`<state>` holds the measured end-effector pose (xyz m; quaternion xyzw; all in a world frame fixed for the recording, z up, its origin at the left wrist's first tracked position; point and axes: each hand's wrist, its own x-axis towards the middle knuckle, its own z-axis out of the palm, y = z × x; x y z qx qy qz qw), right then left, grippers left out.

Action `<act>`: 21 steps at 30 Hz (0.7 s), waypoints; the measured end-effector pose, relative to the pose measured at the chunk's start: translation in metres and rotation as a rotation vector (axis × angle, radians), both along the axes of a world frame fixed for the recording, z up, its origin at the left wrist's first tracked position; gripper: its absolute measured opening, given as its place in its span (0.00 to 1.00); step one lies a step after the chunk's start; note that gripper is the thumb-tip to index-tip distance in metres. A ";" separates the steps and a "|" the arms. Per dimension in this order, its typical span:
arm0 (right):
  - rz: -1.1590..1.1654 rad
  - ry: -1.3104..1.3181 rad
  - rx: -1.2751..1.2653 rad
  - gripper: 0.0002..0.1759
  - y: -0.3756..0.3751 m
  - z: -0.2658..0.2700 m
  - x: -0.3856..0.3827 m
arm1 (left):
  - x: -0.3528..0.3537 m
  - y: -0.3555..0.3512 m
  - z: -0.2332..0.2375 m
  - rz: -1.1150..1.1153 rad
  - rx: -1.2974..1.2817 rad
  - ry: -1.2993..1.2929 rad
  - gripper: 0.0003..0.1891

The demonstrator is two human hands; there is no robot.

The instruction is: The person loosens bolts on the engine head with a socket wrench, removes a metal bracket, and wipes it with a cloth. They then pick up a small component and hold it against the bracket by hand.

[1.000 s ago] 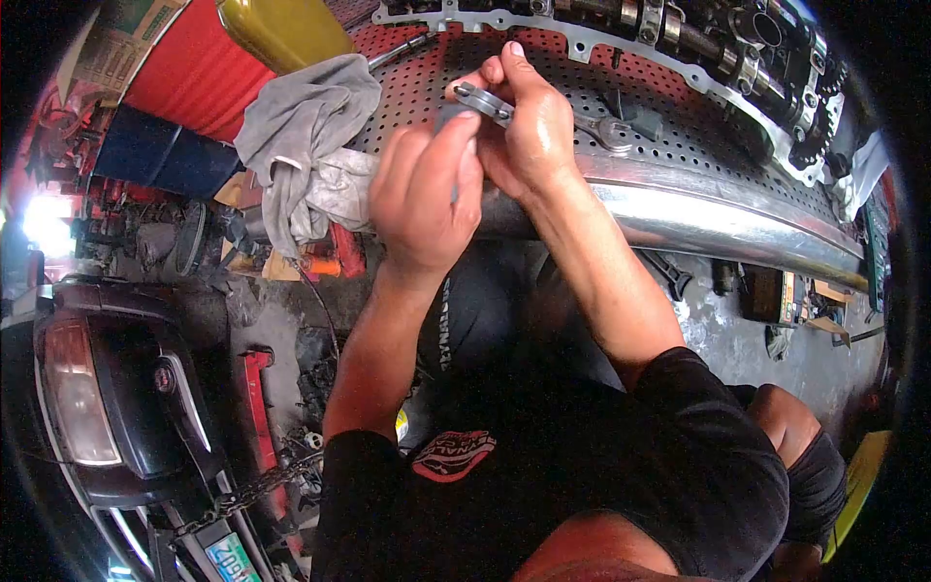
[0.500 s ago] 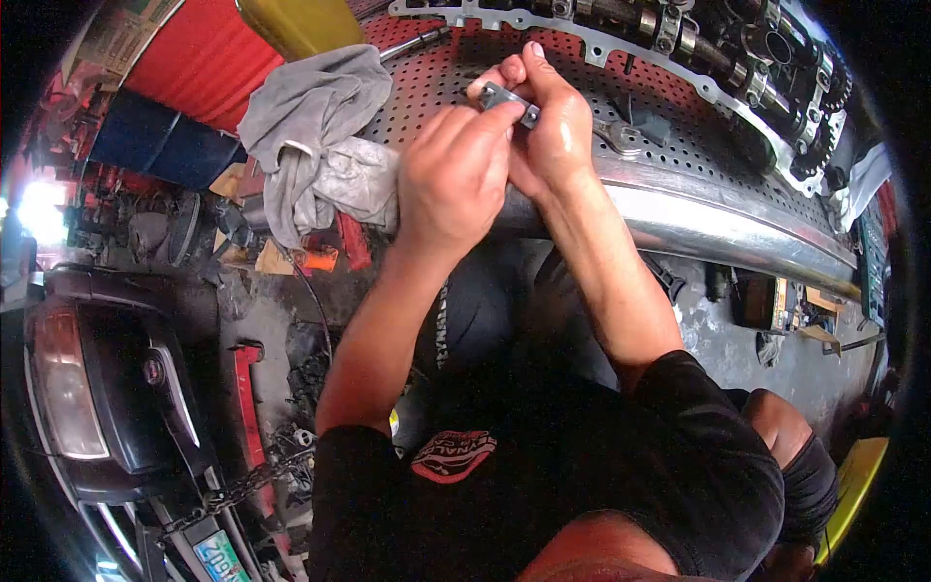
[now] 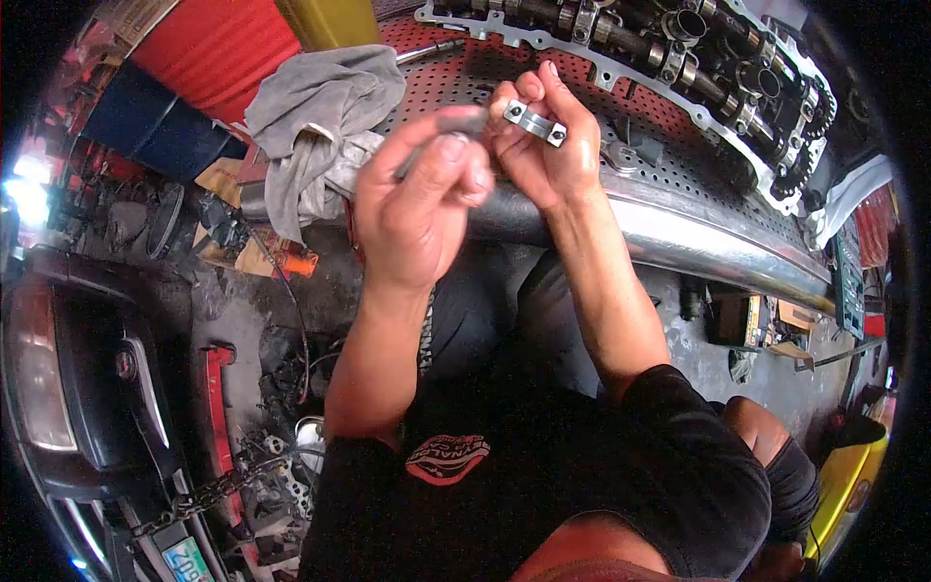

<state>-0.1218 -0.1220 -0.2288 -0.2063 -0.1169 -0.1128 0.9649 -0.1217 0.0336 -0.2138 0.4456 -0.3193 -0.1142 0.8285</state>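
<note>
My right hand [image 3: 562,155] is turned palm up, its fingers curled around a small bright metal camshaft bearing cap [image 3: 534,124]. The cap has a curved middle and a dark hole or bolt head at each end. Just left of it is my left hand [image 3: 417,199], apart from the cap. Its index finger reaches toward the cap and is blurred by motion, while the thumb and other fingers are bent; I see nothing held in it. Beyond both hands lies a cylinder head [image 3: 621,48] with dark camshafts. A wrench end [image 3: 621,155] shows behind my right wrist.
A grey rag [image 3: 325,97] hangs over the left end of the perforated metal bench [image 3: 718,199]. Near it lies a ratchet handle [image 3: 432,50]. Red, blue and yellow drums stand back left; a dark vehicle front [image 3: 87,378] is at the left. A co-worker's arm [image 3: 766,436] shows at the right.
My left hand has come off the bearing cap and pulled back to the left. The cap stays in my right hand, now more exposed. The view has shifted slightly.
</note>
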 end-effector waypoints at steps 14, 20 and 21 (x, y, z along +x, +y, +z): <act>-0.158 0.115 -0.135 0.21 0.004 0.002 -0.002 | 0.003 -0.042 -0.020 0.482 0.300 -0.606 0.09; -0.128 0.040 -0.115 0.21 0.002 0.000 -0.001 | -0.001 -0.009 -0.014 -0.266 -0.090 0.086 0.12; -0.079 -0.004 -0.069 0.21 0.000 -0.003 0.001 | -0.005 -0.002 -0.014 -0.267 -0.174 0.126 0.13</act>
